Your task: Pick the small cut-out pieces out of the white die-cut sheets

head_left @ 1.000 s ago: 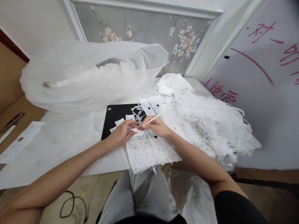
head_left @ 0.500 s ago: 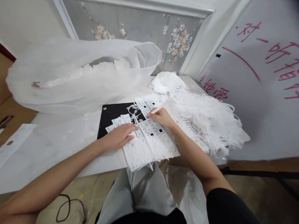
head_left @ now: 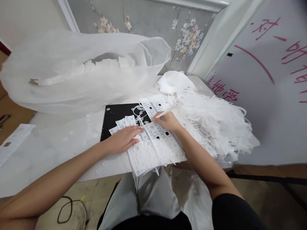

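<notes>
My left hand (head_left: pixel 126 138) lies flat on white die-cut sheets (head_left: pixel 144 155), fingers stretched out and holding them against the table. My right hand (head_left: pixel 168 121) is closed round a slim white pen-like tool (head_left: pixel 165 112); its tip, near my fingertips, is too small to make out. It is at the upper edge of the sheets, beside another white sheet (head_left: pixel 155 103) with square holes. Under the sheets lies a black mat (head_left: pixel 115 113), with small cut-out scraps and thin white loops (head_left: pixel 139 112) on it.
A heap of white cut-out strips (head_left: pixel 214 123) lies to the right. Behind stands a large translucent bag (head_left: pixel 74 87) with white pieces in it. A lone white strip (head_left: pixel 11 145) lies at the left on the white table (head_left: pixel 56 162). A whiteboard (head_left: pixel 269 124) with red writing stands at right.
The camera view has shifted slightly. My hands keep almost the same places on the sheets, the tool still in my right hand.
</notes>
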`<state>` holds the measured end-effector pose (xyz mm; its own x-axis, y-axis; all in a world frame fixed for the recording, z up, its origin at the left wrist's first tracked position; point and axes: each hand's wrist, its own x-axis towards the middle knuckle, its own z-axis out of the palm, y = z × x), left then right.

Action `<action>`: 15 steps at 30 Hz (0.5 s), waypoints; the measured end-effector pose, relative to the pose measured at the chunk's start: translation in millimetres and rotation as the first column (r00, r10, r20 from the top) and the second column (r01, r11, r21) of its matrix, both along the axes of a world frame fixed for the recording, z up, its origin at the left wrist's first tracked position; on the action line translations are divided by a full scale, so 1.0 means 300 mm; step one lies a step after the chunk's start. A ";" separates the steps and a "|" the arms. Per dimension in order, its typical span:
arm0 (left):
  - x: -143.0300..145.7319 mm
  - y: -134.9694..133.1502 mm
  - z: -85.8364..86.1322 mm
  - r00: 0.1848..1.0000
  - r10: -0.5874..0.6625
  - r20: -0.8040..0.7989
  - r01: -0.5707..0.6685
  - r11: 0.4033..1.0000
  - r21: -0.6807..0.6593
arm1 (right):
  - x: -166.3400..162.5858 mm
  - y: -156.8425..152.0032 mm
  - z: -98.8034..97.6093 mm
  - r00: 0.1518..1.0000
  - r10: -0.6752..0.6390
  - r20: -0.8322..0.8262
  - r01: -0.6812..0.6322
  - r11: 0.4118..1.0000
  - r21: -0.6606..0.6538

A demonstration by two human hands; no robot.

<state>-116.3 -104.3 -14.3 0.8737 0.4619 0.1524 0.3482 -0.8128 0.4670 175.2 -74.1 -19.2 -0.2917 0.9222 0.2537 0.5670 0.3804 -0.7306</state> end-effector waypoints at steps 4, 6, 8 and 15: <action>-0.003 0.000 -0.005 0.999 0.017 -0.030 -0.017 1.000 -0.021 | 0.020 -0.008 0.003 0.991 0.124 0.051 -0.125 0.992 0.031; -0.003 0.001 -0.006 0.999 0.010 -0.038 -0.011 1.000 -0.028 | 0.030 -0.008 -0.002 0.985 0.142 0.094 -0.149 0.987 0.066; -0.004 0.002 -0.006 0.999 0.003 -0.047 -0.005 1.000 -0.030 | 0.034 -0.006 -0.009 0.976 0.154 0.153 -0.173 0.977 0.122; -0.006 0.005 -0.007 0.998 0.004 -0.068 -0.006 1.000 -0.026 | 0.030 0.012 -0.046 0.939 0.075 0.335 -0.190 0.926 0.326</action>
